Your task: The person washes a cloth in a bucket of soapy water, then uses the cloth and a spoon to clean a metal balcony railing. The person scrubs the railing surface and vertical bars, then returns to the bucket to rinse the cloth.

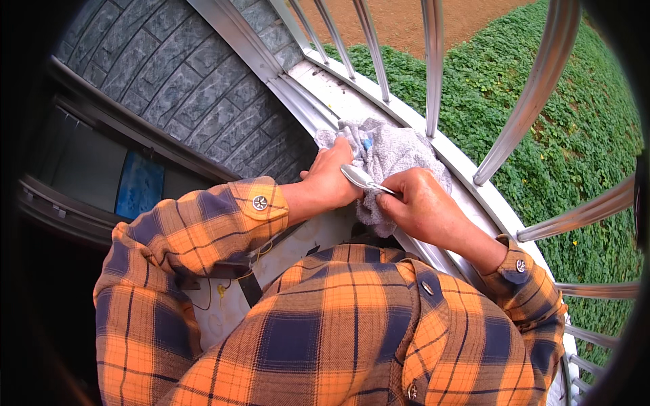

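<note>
A light grey terry cloth (401, 147) lies bunched on the window sill (330, 91), with a small blue spot showing among its folds. My left hand (335, 172) rests at the cloth's left side; its fingertips are partly hidden, so whether they pinch the fabric cannot be told. In my right hand (421, 203) is a metal spoon (358, 177), held by the handle over the cloth, its bowl towards my left wrist. Part of the cloth hangs down between my hands, over the sill's inner edge.
Metal bars (433, 66) stand along the sill's outer edge, with green plants beyond. A white window track (304, 106) runs along the inner side. To the left are a grey brick-pattern wall (188, 76) and a dark-framed window (137, 137). A yellow cord (221, 290) shows low down.
</note>
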Action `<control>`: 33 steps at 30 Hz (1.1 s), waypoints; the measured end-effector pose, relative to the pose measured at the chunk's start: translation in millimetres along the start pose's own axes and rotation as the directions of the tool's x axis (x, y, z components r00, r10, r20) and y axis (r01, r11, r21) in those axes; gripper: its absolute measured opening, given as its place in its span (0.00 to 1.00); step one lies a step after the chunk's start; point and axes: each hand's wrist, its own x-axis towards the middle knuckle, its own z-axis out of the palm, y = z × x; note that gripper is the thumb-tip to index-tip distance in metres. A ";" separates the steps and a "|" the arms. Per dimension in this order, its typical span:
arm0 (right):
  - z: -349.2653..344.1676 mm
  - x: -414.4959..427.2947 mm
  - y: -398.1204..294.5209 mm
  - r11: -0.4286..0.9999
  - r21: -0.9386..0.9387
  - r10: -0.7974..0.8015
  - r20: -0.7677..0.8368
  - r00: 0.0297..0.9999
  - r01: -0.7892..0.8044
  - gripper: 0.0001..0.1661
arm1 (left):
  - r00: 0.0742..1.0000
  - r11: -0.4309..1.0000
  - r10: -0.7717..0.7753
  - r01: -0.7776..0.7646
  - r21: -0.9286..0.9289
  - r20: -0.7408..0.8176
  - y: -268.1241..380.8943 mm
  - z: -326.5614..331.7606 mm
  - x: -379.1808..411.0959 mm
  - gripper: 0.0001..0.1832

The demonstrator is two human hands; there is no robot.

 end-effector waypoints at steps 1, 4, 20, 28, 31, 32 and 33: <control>3.0 0.3 3.3 1.000 0.008 -0.016 -0.013 1.000 0.016 0.11 | 0.999 0.997 -0.011 0.013 0.072 -0.030 0.8 2.5 -0.1 0.23; 1.0 -0.5 12.2 0.998 0.063 0.024 -0.016 1.000 -0.023 0.12 | 0.998 0.982 -0.051 0.054 0.183 -0.022 11.4 10.9 -1.6 0.21; -13.0 73.6 -11.0 0.982 0.164 -0.025 -0.394 0.919 0.097 0.14 | 0.912 0.658 0.294 -0.411 -0.631 -0.287 -5.9 -93.9 79.7 0.10; -26.3 117.9 -8.7 0.990 -0.124 -0.130 -0.634 0.762 0.066 0.16 | 0.815 0.606 0.466 -0.577 -0.547 -0.344 -8.8 -76.2 152.3 0.04; -28.4 107.7 2.2 0.981 -0.182 -0.070 -0.669 0.740 -0.072 0.16 | 0.773 0.505 0.527 -0.620 -0.601 -0.354 -6.0 -79.8 150.0 0.04; -31.1 106.7 -0.1 0.981 -0.173 -0.057 -0.681 0.730 -0.084 0.16 | 0.742 0.476 0.556 -0.653 -0.589 -0.374 -3.5 -74.7 158.9 0.04; -33.6 108.4 -7.2 0.983 -0.163 -0.053 -0.690 0.722 -0.084 0.15 | 0.710 0.452 0.579 -0.688 -0.568 -0.401 -1.4 -77.6 163.2 0.05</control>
